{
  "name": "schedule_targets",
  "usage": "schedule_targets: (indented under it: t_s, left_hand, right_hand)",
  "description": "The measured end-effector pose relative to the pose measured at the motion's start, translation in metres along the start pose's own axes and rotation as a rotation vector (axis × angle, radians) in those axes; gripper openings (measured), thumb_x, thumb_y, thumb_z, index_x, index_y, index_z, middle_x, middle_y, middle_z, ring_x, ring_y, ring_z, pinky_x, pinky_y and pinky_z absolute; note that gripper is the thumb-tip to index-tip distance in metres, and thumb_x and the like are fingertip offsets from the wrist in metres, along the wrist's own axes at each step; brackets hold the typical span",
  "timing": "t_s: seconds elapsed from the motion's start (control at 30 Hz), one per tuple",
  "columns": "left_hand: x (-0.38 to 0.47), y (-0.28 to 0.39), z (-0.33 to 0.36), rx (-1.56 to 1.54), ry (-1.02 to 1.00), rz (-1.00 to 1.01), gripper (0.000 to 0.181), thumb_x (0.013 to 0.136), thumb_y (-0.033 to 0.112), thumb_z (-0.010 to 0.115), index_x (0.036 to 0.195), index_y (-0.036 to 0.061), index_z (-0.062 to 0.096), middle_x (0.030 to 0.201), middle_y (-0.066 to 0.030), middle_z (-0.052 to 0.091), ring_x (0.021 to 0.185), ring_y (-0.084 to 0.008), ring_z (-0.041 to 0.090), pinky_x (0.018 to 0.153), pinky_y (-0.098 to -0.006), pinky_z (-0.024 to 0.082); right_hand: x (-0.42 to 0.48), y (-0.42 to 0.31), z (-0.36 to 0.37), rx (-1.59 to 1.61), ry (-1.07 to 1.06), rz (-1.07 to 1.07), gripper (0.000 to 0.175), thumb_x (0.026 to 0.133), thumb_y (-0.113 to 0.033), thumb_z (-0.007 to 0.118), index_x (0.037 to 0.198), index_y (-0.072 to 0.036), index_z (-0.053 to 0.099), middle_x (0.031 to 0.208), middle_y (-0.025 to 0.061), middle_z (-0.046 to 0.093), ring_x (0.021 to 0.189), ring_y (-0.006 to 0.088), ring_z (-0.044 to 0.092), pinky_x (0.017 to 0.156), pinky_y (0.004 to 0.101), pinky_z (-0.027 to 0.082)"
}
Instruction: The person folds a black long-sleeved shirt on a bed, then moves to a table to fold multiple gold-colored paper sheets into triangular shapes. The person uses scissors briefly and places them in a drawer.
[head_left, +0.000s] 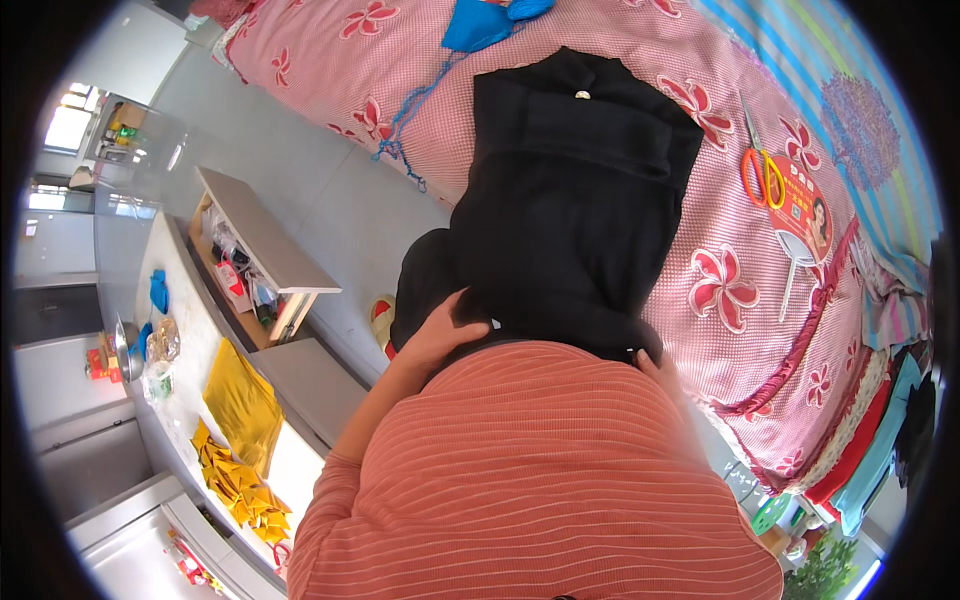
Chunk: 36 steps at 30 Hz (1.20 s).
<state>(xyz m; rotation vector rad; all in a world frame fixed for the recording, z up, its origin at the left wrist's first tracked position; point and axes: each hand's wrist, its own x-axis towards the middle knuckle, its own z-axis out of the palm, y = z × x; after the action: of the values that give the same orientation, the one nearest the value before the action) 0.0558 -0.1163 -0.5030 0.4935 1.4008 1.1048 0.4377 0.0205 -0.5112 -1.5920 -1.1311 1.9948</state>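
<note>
A black garment (570, 187) lies spread over the edge of the bed and comes down to my waist. My left hand (450, 326) grips its near edge at the left, thumb on top of the cloth. At the near right edge, my right hand (654, 367) has its fingers on the black cloth, partly hidden by my striped sleeve and torso; its grip is hard to make out. Scissors (763, 176) with red and yellow handles lie on the pink bedcover (724, 289), over a red hand fan (806, 210). Blue knitting (476, 26) with loose yarn lies beyond the garment.
On the left stands a white-topped table (176, 292) with an open drawer (266, 255) full of small items. Yellow cloth (244, 405), folded yellow pieces (240, 487) and a metal bowl (127, 349) are on it. Folded clothes (862, 450) are stacked at the bed's right end.
</note>
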Motion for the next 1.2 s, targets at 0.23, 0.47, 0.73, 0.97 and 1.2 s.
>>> schedule_targets:
  t_s: [0.23,0.47,0.73,0.97,1.2]
  left_hand:
    - [-0.014,0.02,0.003,0.472,0.393,0.502,0.036,0.08,-0.009,0.067,0.112,0.0075,0.068,0.114,-0.0102,0.064,0.108,-0.0202,0.061,0.093,-0.0321,0.048]
    - [-0.069,0.094,-0.011,0.158,0.035,1.002,0.018,0.095,0.022,0.062,0.099,0.0043,0.061,0.101,-0.0188,0.069,0.102,-0.0325,0.066,0.103,-0.0533,0.038]
    - [-0.009,0.127,-0.008,-0.011,0.291,0.609,0.019,0.099,0.017,0.056,0.105,0.0005,0.064,0.099,-0.0017,0.066,0.09,-0.0096,0.06,0.084,-0.0277,0.048]
    - [0.102,0.141,-0.001,-0.094,0.312,0.255,0.019,0.097,0.016,0.06,0.104,-0.0021,0.062,0.094,-0.0051,0.066,0.085,-0.0118,0.061,0.079,-0.028,0.05]
    - [0.118,0.133,-0.008,0.042,0.353,0.522,0.021,0.096,0.011,0.061,0.111,-0.0036,0.062,0.095,-0.0066,0.068,0.081,-0.0126,0.062,0.076,-0.0279,0.051]
  right_hand:
    - [-0.018,-0.038,-0.001,-0.519,0.264,-0.409,0.02,0.089,0.004,0.062,0.108,0.0,0.065,0.117,0.0107,0.064,0.103,0.0162,0.06,0.089,0.0294,0.048]
    - [-0.074,-0.123,-0.016,0.048,-0.254,-0.879,0.024,0.09,-0.01,0.067,0.109,0.004,0.064,0.116,0.019,0.064,0.112,0.0256,0.059,0.098,0.0343,0.045]
    - [-0.003,-0.153,-0.004,-0.033,0.162,-0.92,0.023,0.099,-0.019,0.057,0.103,0.003,0.063,0.087,0.0022,0.06,0.078,0.0091,0.051,0.073,0.0239,0.041]
    - [0.104,-0.155,0.015,0.011,0.409,-0.376,0.017,0.095,-0.015,0.063,0.094,0.002,0.065,0.077,-0.0007,0.059,0.068,0.0084,0.05,0.063,0.0239,0.043]
    - [0.096,-0.172,0.009,-0.17,0.441,-0.701,0.017,0.094,-0.013,0.065,0.087,0.003,0.062,0.072,0.0015,0.056,0.066,0.0085,0.047,0.06,0.0239,0.04]
